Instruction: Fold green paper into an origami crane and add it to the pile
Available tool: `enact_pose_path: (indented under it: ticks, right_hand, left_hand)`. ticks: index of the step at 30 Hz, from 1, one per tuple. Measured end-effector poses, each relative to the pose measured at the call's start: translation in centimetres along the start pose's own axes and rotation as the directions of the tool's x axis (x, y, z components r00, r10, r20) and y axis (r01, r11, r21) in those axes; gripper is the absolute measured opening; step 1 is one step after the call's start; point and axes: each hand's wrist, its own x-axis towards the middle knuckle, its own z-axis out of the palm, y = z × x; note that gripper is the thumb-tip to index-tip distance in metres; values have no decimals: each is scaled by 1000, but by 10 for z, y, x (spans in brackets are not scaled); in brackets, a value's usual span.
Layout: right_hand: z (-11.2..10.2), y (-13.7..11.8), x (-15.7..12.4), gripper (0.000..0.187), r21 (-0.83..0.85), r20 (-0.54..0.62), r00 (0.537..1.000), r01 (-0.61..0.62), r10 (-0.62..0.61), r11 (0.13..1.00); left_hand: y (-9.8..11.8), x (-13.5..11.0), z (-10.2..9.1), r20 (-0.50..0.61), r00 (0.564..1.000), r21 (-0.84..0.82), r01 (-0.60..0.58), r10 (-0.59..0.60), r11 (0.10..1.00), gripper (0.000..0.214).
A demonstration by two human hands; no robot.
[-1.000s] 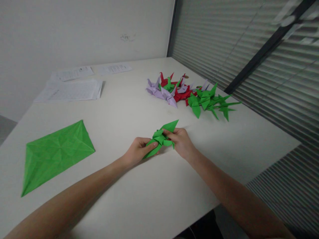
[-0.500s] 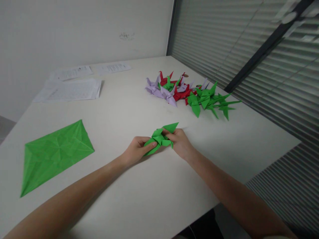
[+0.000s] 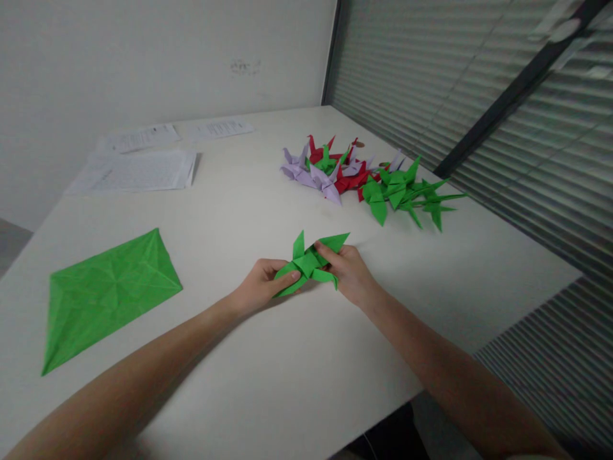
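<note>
Between my two hands, just over the white table, is a green origami crane (image 3: 307,262) with its wings spread to either side. My left hand (image 3: 261,282) pinches the left wing, thumb on top and fingers behind. The right wing is gripped by my right hand (image 3: 348,271), its thumb or finger lying near the crane's middle. One narrow point stands up at the back and another, with a bent tip, juts toward the front right. The fingers beneath the paper are partly hidden.
A creased green paper sheet (image 3: 112,291) lies on the table (image 3: 230,390) at left. Several green cranes (image 3: 397,191), red cranes (image 3: 352,179) and lilac cranes (image 3: 297,167) are heaped at back right. Printed papers (image 3: 143,169) lie at back left, and window blinds (image 3: 412,76) border the right.
The crane's wings have been drawn further apart and its body looks flatter and wider. Its back point now stands up more. My right hand has shifted slightly right.
</note>
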Motion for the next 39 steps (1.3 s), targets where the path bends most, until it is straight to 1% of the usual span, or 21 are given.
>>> enact_pose_path:
  ticks: [2,7,10,12,14,17,19,24,27,31,35,39]
  right_hand:
    - [1,-1,-2,40,-18,9,1000,4,-4,1000]
    - [4,-5,-7,36,30,102,995,-22,19,999]
    - [4,-2,-5,37,16,103,995,-13,11,1000]
    - [3,2,-2,39,-10,92,996,9,-8,1000]
    - [1,6,2,40,-57,84,995,48,-43,997]
    - [-1,8,4,44,-155,59,992,122,-114,980]
    - [-1,9,3,42,-181,49,988,150,-144,972]
    - [1,10,2,35,-67,82,988,136,-131,988]
    - [2,10,2,38,-49,51,995,83,-81,995]
    - [2,9,3,44,-22,10,999,43,-43,999]
    - [3,7,2,44,38,13,1000,24,-24,999]
    - [5,4,0,42,95,43,999,-33,29,995]
  left_hand:
    - [1,0,1,-12,1000,2,6,-6,1000,49]
    - [6,-3,2,13,1000,-8,-6,6,1000,50]
    - [7,-3,2,9,1000,-27,2,-2,1000,49]
    - [6,-1,2,-21,1000,-27,19,-20,999,47]
    - [5,2,2,-82,996,-24,20,-22,1000,44]
    - [4,6,2,-184,983,-37,-19,12,999,40]
    - [4,7,2,-203,979,-59,-27,15,998,38]
    - [5,4,3,-116,993,-91,16,-27,996,39]
    - [6,3,1,-62,998,-72,14,-18,997,39]
    - [6,4,-5,18,999,-42,-28,29,999,37]
    - [5,5,-8,24,997,-49,-71,72,996,35]
    - [6,5,-8,7,995,-79,-101,101,992,33]
